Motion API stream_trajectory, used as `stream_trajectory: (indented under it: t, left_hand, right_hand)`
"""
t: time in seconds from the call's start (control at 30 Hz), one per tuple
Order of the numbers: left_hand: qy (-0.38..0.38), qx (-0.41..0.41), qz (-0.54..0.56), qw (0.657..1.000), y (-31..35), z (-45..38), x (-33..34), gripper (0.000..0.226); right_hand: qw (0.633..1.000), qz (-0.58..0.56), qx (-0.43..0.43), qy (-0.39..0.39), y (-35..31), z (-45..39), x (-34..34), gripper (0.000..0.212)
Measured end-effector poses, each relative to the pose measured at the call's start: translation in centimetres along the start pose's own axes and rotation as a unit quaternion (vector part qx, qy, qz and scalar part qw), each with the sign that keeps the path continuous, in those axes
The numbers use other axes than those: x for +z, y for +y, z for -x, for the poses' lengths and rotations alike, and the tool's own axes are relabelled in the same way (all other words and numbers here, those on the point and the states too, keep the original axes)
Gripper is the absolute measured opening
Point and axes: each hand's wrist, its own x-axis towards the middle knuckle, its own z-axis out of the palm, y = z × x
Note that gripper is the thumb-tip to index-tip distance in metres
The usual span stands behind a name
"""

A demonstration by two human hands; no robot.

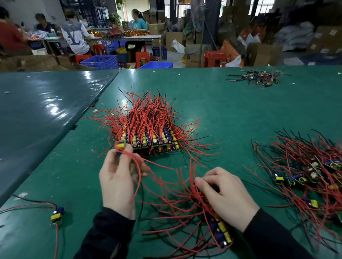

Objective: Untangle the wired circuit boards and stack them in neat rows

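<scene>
Up front, left hand (118, 178) pinches one small board (120, 146) (red leads trailing); right hand (225, 196) grips a tangled board bundle (219, 229)

On the tabletop (226, 104) before us, a stack of boards (152, 142) sits at the centre, its wires fanning up and away behind it. Our left hand (118, 178) is just in front of the stack's left corner, holding one board (120, 145) against that corner. Our right hand (224, 194) rests to the right and nearer us, on a loose bundle of boards (218, 229). Further right lies a tangled heap (311, 178). A single board (57, 215) lies near the left edge, and a small pile (258, 77) sits far back on the right. Behind the tabletop, people (74, 35) sit at another table (131, 37).
</scene>
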Motion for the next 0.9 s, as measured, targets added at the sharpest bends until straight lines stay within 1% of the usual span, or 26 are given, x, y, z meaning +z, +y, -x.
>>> stream_trajectory:
  t: [0.07,0.13,0.2,0.27,0.33,0.4,0.43,0.5,0.57,0.63,0.7,0.8,0.9]
  left_hand:
    - [0.016,0.038,0.03,0.999,0.4,-0.3,-0.3,0.013]
    - [0.03,0.071,0.068,0.995,0.8,-0.7,-0.6,0.013]
    - [0.039,0.085,0.089,0.992,1.2,-0.9,-0.7,0.015]
    - [0.025,0.068,0.083,0.994,1.5,-0.7,-0.5,0.013]
    - [-0.044,0.028,0.034,0.998,1.6,0.0,-0.1,0.001]
    - [-0.151,-0.027,-0.018,0.988,1.2,1.0,0.3,0.017]
    - [-0.204,-0.052,-0.04,0.977,0.9,1.6,0.6,0.023]
    - [-0.293,-0.1,-0.07,0.948,0.4,2.6,1.0,0.034]
    - [-0.345,-0.126,-0.085,0.926,0.1,3.3,1.4,0.039]
    - [-0.358,-0.124,-0.102,0.92,0.1,3.7,1.5,0.036]
    - [-0.348,-0.114,-0.123,0.922,0.3,3.7,1.6,0.034]
    - [-0.324,-0.109,-0.144,0.928,0.4,3.7,1.6,0.038]
    - [-0.324,-0.095,-0.159,0.928,0.1,3.9,1.4,0.029]
  right_hand:
    - [1.0,0.014,0.003,-0.009,0.2,0.0,0.0,0.033]
    - [1.0,0.015,0.006,-0.002,0.4,-0.1,0.0,0.031]
    - [0.999,-0.019,0.0,0.036,0.5,-0.4,-0.2,0.031]
    - [0.99,-0.087,-0.021,0.106,0.1,-0.6,-0.6,0.026]
    - [0.974,-0.132,-0.057,0.175,-0.4,-0.6,-1.3,0.019]
    - [0.96,-0.162,-0.095,0.207,-0.9,-0.3,-1.8,0.018]
    - [0.956,-0.18,-0.112,0.202,-1.2,-0.2,-2.0,0.02]
    - [0.952,-0.216,-0.145,0.164,-1.8,0.1,-2.2,0.023]
    - [0.95,-0.223,-0.18,0.121,-2.2,0.4,-2.2,0.029]
    - [0.949,-0.217,-0.211,0.089,-2.4,0.5,-2.1,0.033]
    - [0.949,-0.215,-0.221,0.066,-2.3,0.6,-2.3,0.036]
    - [0.948,-0.231,-0.214,0.046,-2.2,0.6,-2.4,0.038]
    - [0.946,-0.252,-0.197,0.044,-2.3,0.6,-1.8,0.033]
